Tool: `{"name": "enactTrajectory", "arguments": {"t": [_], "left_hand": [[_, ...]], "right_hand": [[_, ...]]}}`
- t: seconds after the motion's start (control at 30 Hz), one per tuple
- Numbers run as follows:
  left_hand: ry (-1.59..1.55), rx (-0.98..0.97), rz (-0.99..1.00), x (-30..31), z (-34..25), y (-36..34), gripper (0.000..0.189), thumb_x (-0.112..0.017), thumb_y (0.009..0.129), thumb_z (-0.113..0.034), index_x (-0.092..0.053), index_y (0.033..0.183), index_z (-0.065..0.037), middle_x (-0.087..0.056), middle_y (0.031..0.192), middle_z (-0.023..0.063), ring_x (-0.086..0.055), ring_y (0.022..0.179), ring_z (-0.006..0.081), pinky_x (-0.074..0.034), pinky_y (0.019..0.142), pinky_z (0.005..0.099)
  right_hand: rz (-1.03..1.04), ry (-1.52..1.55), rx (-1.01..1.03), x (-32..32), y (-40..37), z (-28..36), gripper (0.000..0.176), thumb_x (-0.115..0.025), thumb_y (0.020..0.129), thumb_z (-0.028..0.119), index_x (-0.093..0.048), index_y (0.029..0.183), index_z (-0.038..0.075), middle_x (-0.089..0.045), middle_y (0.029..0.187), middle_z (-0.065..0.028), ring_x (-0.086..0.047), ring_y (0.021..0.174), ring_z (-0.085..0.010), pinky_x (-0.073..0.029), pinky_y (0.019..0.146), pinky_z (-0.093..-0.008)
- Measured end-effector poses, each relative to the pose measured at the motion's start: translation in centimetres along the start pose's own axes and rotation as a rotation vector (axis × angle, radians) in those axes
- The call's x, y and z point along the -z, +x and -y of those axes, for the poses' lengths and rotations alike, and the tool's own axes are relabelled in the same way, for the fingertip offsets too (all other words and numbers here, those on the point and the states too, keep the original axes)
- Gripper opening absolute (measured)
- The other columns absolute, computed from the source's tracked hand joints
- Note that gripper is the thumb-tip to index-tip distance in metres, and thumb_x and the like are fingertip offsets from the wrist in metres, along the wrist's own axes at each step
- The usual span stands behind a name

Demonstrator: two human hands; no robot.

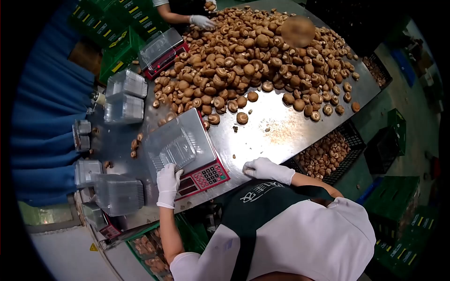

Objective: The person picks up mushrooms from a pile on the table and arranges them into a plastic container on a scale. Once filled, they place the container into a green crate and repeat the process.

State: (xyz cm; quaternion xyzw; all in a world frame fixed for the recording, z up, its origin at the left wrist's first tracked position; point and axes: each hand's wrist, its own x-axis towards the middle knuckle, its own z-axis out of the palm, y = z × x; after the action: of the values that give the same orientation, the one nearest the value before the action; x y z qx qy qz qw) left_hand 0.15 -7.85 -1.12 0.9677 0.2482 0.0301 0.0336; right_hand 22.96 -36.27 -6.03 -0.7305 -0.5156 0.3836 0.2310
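Note:
My left hand [168,186], in a white glove, pinches the front edge of a clear plastic clamshell box [176,152]. The box lies open on the plate of a red-framed weighing scale [199,133], and I see no mushrooms inside it. My right hand [268,170], also gloved, rests at the near edge of the steel table [276,140], fingers curled together and nothing visible in them. A large heap of brown shiitake mushrooms [248,56] covers the far part of the table, with a few loose ones nearer the scale.
Stacks of clear boxes [119,194] stand at the left. Across the table, a co-worker's gloved hand [202,21] reaches to the heap beside a second scale [164,61]. A black crate of mushrooms [323,154] sits below the right edge. Green crates [393,201] stand at right.

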Motion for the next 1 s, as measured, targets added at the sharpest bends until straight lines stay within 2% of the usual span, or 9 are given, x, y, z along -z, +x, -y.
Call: {"name": "enactTrajectory", "arguments": {"t": [0.23, 0.3, 0.37, 0.53, 0.63, 0.77, 0.83, 0.87, 1.0], "left_hand": [[-0.359, 0.213, 0.272, 4.9, -3.5, 1.2, 0.048, -0.069, 0.079, -0.042, -0.061, 0.105, -0.002, -0.064, 0.103, 0.0165, -0.064, 0.087, 0.0365, -0.051, 0.075, 0.0395], [-0.356, 0.259, 0.214, 5.8, -5.3, 1.9, 0.045, -0.069, 0.08, -0.037, -0.061, 0.108, -0.003, -0.063, 0.106, 0.0174, -0.063, 0.093, 0.0353, -0.05, 0.078, 0.0382], [-0.399, 0.112, -0.098, 6.0, -7.0, 3.2, 0.041, -0.07, 0.08, -0.032, -0.061, 0.108, -0.003, -0.063, 0.107, 0.0172, -0.062, 0.097, 0.0342, -0.049, 0.081, 0.038], [-0.565, 0.005, -0.153, 5.5, -12.5, 8.1, 0.029, -0.07, 0.08, -0.018, -0.062, 0.104, -0.003, -0.064, 0.104, 0.0144, -0.062, 0.095, 0.0325, -0.048, 0.082, 0.0349], [-0.644, -0.033, -0.141, 3.1, -15.0, 11.3, 0.03, -0.069, 0.081, -0.022, -0.063, 0.105, -0.005, -0.064, 0.105, 0.0137, -0.062, 0.095, 0.0319, -0.049, 0.082, 0.035], [-0.7, 0.011, -0.063, 0.4, -16.4, 14.2, 0.027, -0.069, 0.081, -0.015, -0.063, 0.104, -0.002, -0.065, 0.1, 0.0127, -0.063, 0.084, 0.0244, -0.049, 0.077, 0.0301], [-0.693, -0.006, -0.089, -1.7, -16.1, 15.6, 0.026, -0.068, 0.082, -0.017, -0.064, 0.103, -0.002, -0.065, 0.099, 0.0126, -0.062, 0.079, 0.0229, -0.049, 0.074, 0.0295], [-0.742, 0.087, -0.018, -1.1, -16.6, 16.1, 0.03, -0.066, 0.082, -0.028, -0.065, 0.103, -0.005, -0.065, 0.103, 0.0145, -0.062, 0.096, 0.0321, -0.049, 0.083, 0.0358], [-0.691, 0.177, -0.002, -3.7, -16.7, 17.9, 0.034, -0.065, 0.082, -0.031, -0.065, 0.104, -0.004, -0.064, 0.104, 0.0151, -0.062, 0.096, 0.0319, -0.048, 0.083, 0.037]], "right_hand": [[-0.049, 0.0, -0.027, 3.3, -0.1, -3.7, 0.024, -0.053, 0.087, 0.031, -0.066, 0.099, 0.014, -0.067, 0.08, -0.013, -0.065, 0.075, -0.0335, -0.052, 0.071, -0.0414], [-0.122, -0.069, -0.083, 5.2, 0.5, -4.0, 0.024, -0.054, 0.086, 0.031, -0.066, 0.098, 0.015, -0.068, 0.08, -0.0126, -0.065, 0.076, -0.0324, -0.052, 0.07, -0.0423], [-0.222, -0.152, -0.177, 6.3, 3.1, -6.0, 0.023, -0.058, 0.086, 0.028, -0.068, 0.101, 0.015, -0.068, 0.084, -0.015, -0.065, 0.076, -0.0325, -0.052, 0.074, -0.0403], [-0.628, -0.254, 0.036, 9.6, 10.9, -10.1, 0.017, -0.062, 0.079, 0.018, -0.065, 0.09, 0.006, -0.061, 0.092, -0.0155, -0.058, 0.088, -0.0351, -0.05, 0.075, -0.0431], [-0.531, -0.548, 0.129, 9.3, 12.4, -11.5, 0.017, -0.063, 0.077, 0.017, -0.063, 0.086, 0.003, -0.061, 0.09, -0.0142, -0.057, 0.089, -0.0335, -0.051, 0.075, -0.0417], [-0.427, -0.467, 0.331, 7.4, 6.3, -13.2, 0.016, -0.058, 0.079, 0.012, -0.06, 0.09, 0.0, -0.061, 0.084, -0.013, -0.056, 0.082, -0.0316, -0.049, 0.072, -0.041], [-0.378, -0.432, 0.374, 7.1, 0.5, -15.7, 0.008, -0.061, 0.076, 0.01, -0.058, 0.078, 0.003, -0.062, 0.1, -0.0106, -0.056, 0.086, -0.0296, -0.05, 0.074, -0.0389], [-0.456, -0.382, 0.441, 7.3, -2.6, -17.0, 0.01, -0.063, 0.073, 0.009, -0.058, 0.08, 0.003, -0.061, 0.106, -0.0094, -0.056, 0.089, -0.0291, -0.05, 0.074, -0.0384], [-0.376, -0.486, -0.011, 10.2, -14.4, -19.6, 0.013, -0.066, 0.065, 0.009, -0.061, 0.077, 0.006, -0.064, 0.091, -0.0077, -0.059, 0.087, -0.0287, -0.049, 0.072, -0.0397]]}}
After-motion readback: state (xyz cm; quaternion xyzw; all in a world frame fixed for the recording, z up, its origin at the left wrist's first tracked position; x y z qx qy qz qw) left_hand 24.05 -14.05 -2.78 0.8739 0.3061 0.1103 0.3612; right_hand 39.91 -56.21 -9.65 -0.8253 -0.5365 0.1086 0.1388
